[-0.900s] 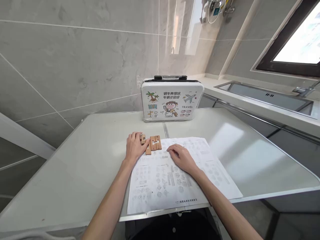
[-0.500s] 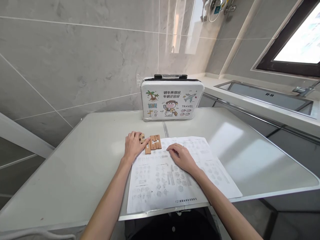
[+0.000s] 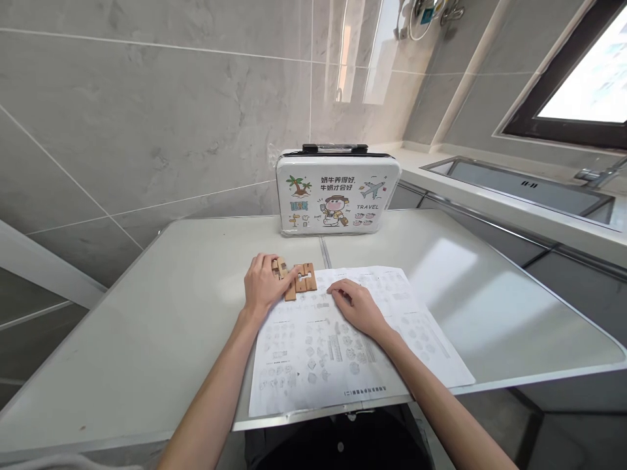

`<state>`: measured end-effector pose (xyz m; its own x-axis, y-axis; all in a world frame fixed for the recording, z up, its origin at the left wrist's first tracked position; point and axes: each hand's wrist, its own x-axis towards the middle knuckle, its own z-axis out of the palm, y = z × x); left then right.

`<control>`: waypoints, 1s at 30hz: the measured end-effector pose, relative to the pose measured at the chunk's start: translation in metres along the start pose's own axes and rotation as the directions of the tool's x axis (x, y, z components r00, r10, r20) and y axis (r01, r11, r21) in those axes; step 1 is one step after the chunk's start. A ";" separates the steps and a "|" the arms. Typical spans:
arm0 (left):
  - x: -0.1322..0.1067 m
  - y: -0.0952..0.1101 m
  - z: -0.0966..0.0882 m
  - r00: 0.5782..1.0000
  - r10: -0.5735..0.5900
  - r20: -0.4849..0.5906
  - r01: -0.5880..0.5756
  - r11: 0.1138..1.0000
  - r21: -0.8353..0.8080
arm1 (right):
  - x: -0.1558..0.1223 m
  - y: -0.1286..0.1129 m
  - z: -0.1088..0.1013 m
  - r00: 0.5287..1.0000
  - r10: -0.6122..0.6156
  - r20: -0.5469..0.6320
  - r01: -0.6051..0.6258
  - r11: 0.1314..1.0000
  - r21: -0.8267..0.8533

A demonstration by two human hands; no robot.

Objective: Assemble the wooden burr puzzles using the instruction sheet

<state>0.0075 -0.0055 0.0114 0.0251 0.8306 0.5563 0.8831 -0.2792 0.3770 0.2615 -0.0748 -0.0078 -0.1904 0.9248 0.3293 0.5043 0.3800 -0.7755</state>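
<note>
My left hand (image 3: 262,282) is curled round small notched wooden puzzle pieces (image 3: 281,264) near the upper left corner of a printed sheet (image 3: 298,391). Its thumb stretches across to the right over the neighbouring pieces, and its fingers hide part of the group. Just right of the thumb, flat notched wooden blocks (image 3: 307,279) lie side by side, with a gap cut between them. Another wooden block (image 3: 290,295) points towards me below the thumb. My right hand (image 3: 356,305) rests on the sheet with its fingers loosely curled in, and nothing shows in it.
The sheet of small diagrams lies over a pale table (image 3: 161,339) with a centre seam. A white cartoon-printed case (image 3: 337,225) stands upright at the table's back, before a tiled wall. To the right are a counter and a sink (image 3: 514,186).
My left thumb has shifted right and up over the blocks, and the pieces under my left fingers have tilted a little. My right hand has stayed in place.
</note>
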 end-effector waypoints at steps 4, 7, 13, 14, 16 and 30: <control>-0.010 0.031 -0.005 0.980 0.200 0.001 -0.198 0.969 -0.147 | 0.004 -0.005 -0.006 0.989 0.147 0.015 -0.146 0.953 0.265; -0.020 0.053 -0.007 0.944 0.329 0.027 -0.310 0.911 -0.271 | 0.005 -0.010 -0.011 0.959 0.207 0.194 -0.280 0.795 0.538; -0.036 0.079 -0.006 0.854 0.519 0.025 -0.455 0.771 -0.445 | 0.001 -0.009 -0.014 0.872 0.127 0.473 -0.441 0.623 0.645; -0.037 0.081 -0.006 0.845 0.534 0.014 -0.467 0.752 -0.465 | 0.000 -0.009 -0.014 0.859 0.122 0.496 -0.455 0.624 0.635; -0.040 0.083 -0.005 0.839 0.544 -0.004 -0.474 0.729 -0.494 | -0.001 -0.008 -0.015 0.848 0.112 0.517 -0.460 0.641 0.615; -0.047 0.084 0.000 0.884 0.465 0.049 -0.336 0.704 -0.625 | -0.001 -0.012 -0.015 0.857 0.096 0.506 -0.443 0.637 0.630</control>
<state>0.0804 -0.0681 0.0165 0.4557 0.6278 0.6310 0.3209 -0.7771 0.5414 0.2678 -0.0808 0.0092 -0.5405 0.8388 -0.0648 -0.1252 -0.1564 -0.9797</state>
